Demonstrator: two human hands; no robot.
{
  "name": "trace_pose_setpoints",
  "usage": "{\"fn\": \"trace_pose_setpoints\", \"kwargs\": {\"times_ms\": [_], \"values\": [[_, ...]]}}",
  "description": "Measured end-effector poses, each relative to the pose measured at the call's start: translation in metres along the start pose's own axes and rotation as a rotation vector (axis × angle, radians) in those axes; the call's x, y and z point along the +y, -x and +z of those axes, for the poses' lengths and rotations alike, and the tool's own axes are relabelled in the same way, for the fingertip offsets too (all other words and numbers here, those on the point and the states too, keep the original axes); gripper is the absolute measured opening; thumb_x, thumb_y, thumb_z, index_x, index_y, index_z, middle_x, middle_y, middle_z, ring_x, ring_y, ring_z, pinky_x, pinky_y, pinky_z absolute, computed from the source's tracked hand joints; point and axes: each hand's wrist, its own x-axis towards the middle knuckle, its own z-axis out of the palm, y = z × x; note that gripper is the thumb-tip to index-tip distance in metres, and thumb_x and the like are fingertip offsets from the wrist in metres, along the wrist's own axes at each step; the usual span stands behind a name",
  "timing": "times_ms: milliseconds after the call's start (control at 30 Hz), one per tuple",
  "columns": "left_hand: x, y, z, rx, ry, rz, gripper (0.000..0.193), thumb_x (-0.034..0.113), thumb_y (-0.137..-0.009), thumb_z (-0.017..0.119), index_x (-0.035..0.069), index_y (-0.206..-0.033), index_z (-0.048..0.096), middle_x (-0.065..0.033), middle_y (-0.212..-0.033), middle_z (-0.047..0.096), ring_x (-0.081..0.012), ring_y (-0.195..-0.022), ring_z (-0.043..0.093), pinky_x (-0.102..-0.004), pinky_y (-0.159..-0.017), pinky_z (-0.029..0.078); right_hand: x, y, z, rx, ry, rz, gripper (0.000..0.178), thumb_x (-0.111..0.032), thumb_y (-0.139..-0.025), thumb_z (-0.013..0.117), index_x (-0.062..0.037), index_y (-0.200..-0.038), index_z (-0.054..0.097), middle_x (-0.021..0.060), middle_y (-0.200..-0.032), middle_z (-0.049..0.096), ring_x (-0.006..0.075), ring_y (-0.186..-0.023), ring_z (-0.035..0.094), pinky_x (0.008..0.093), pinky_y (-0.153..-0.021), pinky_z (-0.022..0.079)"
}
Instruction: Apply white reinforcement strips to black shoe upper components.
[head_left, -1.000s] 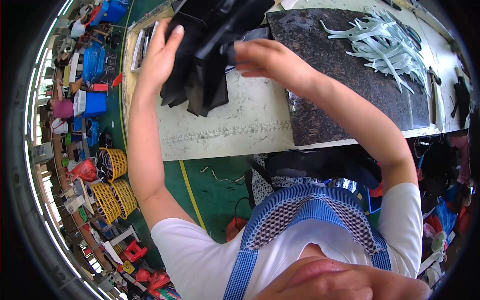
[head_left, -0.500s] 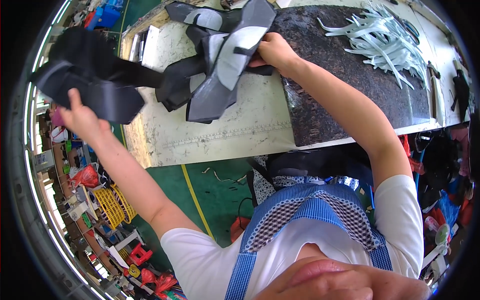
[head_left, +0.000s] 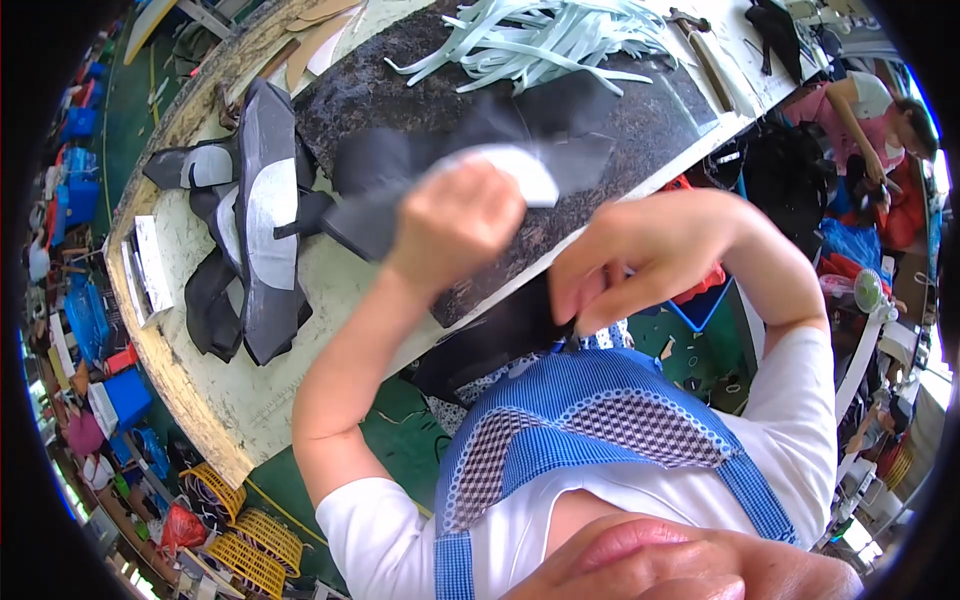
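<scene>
On a dark stone slab [head_left: 400,95], a floppy black leather-like piece [head_left: 375,165] with a white patch lies spread, partly blurred by motion. My left hand [head_left: 462,222] is closed like a fist over its near side beside the white patch; the fingertips are hidden. Off the slab's near edge, above my lap, my right hand [head_left: 640,262] has its fingers curled and drawn together, by some dark material; what they hold is too small to name. A stack of black pieces with grey-white patches [head_left: 268,215] rests on the pale tabletop to the left.
A heap of pale blue-white strips [head_left: 560,35] lies at the slab's far side. A hammer-like tool [head_left: 705,60] sits at the far right. Yellow baskets [head_left: 250,555] stand on the floor at lower left. Another person [head_left: 870,130] works at the right.
My left hand has come from the far left to the slab, with a black piece now there. My right hand has left the stack and drawn back toward my body. The view has turned.
</scene>
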Motion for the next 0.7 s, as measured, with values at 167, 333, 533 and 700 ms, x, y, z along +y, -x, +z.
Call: {"fn": "trace_pose_setpoints", "kwargs": {"times_ms": [167,333,533,700], "values": [[0.036,0.016,0.006,-0.218,0.281,-0.230,0.012,0.012,-0.078,0.075,0.010,-0.089,0.070,-0.0029,-0.080,0.065,-0.0224,-0.080,0.068,-0.0351,-0.066,0.056,0.043,0.008,-0.080,0.951,0.697,-0.015,0.023,-0.025,-0.100,0.068,-0.0017,-0.101,0.071,0.0070,-0.085,0.072,0.0154,-0.082,0.071,0.0312,-0.072,0.055],[0.036,0.011,0.008,-0.274,0.524,-0.447,0.017,0.014,-0.077,0.078,0.008,-0.090,0.069,-0.0061,-0.083,0.065,-0.0263,-0.082,0.068,-0.0393,-0.069,0.056,0.112,-0.045,-0.132,1.067,1.321,-0.095,0.020,-0.023,-0.097,0.070,-0.0023,-0.097,0.070,0.0055,-0.087,0.066,0.0136,-0.085,0.064,0.0334,-0.079,0.052],[0.054,0.021,0.015,-0.162,0.305,-0.407,0.008,0.010,-0.078,0.068,0.008,-0.084,0.063,-0.0064,-0.082,0.058,-0.0247,-0.081,0.064,-0.0369,-0.069,0.053,0.050,-0.006,-0.132,0.739,0.384,0.065,0.027,-0.030,-0.101,0.067,-0.0032,-0.100,0.069,-0.0008,-0.076,0.060,0.0088,-0.072,0.054,0.0259,-0.069,0.044],[0.046,0.006,0.004,-0.395,0.442,-0.371,0.029,0.018,-0.077,0.079,0.008,-0.098,0.062,-0.0080,-0.096,0.060,-0.0260,-0.093,0.062,-0.0410,-0.080,0.052,-0.013,0.020,-0.128,1.529,-0.231,-0.027,0.039,-0.029,-0.106,0.060,-0.0013,-0.133,0.063,-0.0055,-0.086,0.057,0.0039,-0.075,0.049,0.0209,-0.069,0.040]]}}
